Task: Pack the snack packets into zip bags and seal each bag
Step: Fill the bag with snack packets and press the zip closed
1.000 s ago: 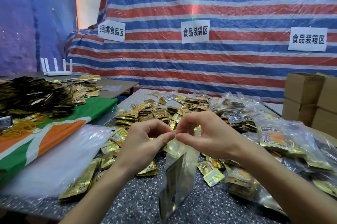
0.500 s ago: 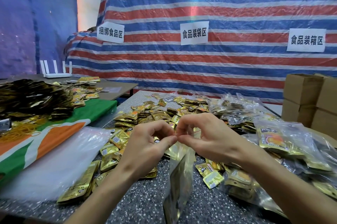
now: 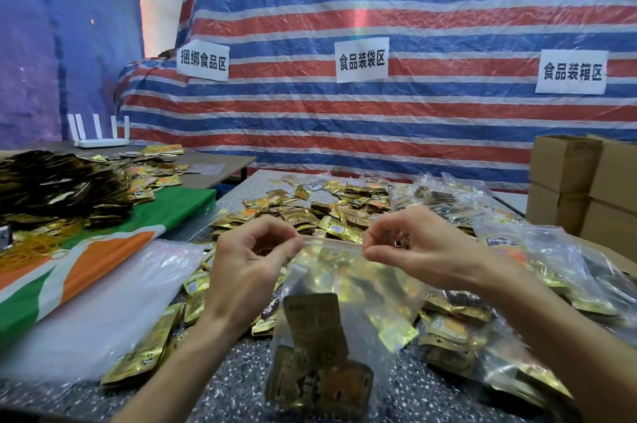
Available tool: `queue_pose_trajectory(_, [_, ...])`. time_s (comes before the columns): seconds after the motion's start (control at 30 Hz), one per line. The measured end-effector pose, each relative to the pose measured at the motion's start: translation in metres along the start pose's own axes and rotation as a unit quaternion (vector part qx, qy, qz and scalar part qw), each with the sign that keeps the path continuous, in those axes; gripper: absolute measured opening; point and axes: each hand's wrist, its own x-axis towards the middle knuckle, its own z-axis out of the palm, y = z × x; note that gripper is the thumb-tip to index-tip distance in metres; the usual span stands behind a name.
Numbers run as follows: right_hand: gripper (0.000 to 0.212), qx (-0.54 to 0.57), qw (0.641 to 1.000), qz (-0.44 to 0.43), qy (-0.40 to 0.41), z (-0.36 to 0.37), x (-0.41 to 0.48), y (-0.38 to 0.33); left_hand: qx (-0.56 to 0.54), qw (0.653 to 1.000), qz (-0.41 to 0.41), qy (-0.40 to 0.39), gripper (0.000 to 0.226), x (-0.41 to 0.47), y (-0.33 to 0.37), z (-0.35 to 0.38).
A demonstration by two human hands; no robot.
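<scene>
1. Zip bag (image 3: 348,271), clear, hangs in front of us above the table (image 3: 234,391), its top strip stretched level between both hands. We cannot tell whether the strip is pressed closed.
2. Our left hand (image 3: 246,271) pinches the left end of the strip between thumb and forefinger. The other fingers curl behind and are partly hidden.
3. Our right hand (image 3: 425,252) pinches the right end the same way, though the exact contact spot is hard to make out.
4. Gold snack packets (image 3: 315,329) sit inside the bag, bunched low. Their print is blurred and we cannot count them, and the bag's bottom is hard to trace near the lower edge of view.
5. Loose packets (image 3: 331,214) are heaped on the table beyond the hands, and more lie under our left wrist, partly covered.
6. Filled bags (image 3: 524,250) pile up on the right and run out of view.
7. A stack of empty bags (image 3: 103,305) lies to the left, overlapping a green and orange cloth (image 3: 89,264).
8. Rubber bands (image 3: 34,246) and a dark heap (image 3: 51,181) of packets sit far left, cut off by the frame.
9. Cardboard boxes (image 3: 565,167) stand at the right edge, only partly in view. A striped tarp (image 3: 379,133) with paper signs (image 3: 362,59) hangs behind everything.
</scene>
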Motion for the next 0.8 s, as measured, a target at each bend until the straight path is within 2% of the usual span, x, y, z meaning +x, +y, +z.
queue_pose_trajectory(0.13, [0.008,0.003,1.000,0.012,-0.017,0.005,-0.004,0.004,-0.006,1.000,-0.015,-0.019,0.005,-0.006,-0.004,0.006])
queue_pose_trajectory(0.27, [0.009,0.004,1.000,-0.012,-0.015,0.011,-0.008,0.002,-0.009,0.999,-0.012,-0.049,0.006,-0.012,-0.003,0.008])
queue_pose_trajectory(0.3, [0.003,0.000,1.000,-0.023,-0.008,0.015,-0.006,-0.002,-0.001,0.999,-0.007,-0.054,0.007,-0.014,-0.002,0.009])
queue_pose_trajectory(0.47, [0.005,0.001,0.997,-0.077,0.028,0.036,0.012,-0.025,0.056,0.996,0.018,-0.065,0.020,-0.021,0.003,0.017])
queue_pose_trajectory(0.63, [0.010,-0.005,0.996,-0.082,0.020,0.037,0.015,-0.031,0.054,0.996,0.024,-0.066,0.006,-0.022,0.006,0.010])
queue_pose_trajectory(0.8, [0.005,-0.024,0.997,-0.069,0.034,0.037,0.016,-0.035,0.122,0.983,0.058,-0.125,0.012,-0.019,0.006,0.007])
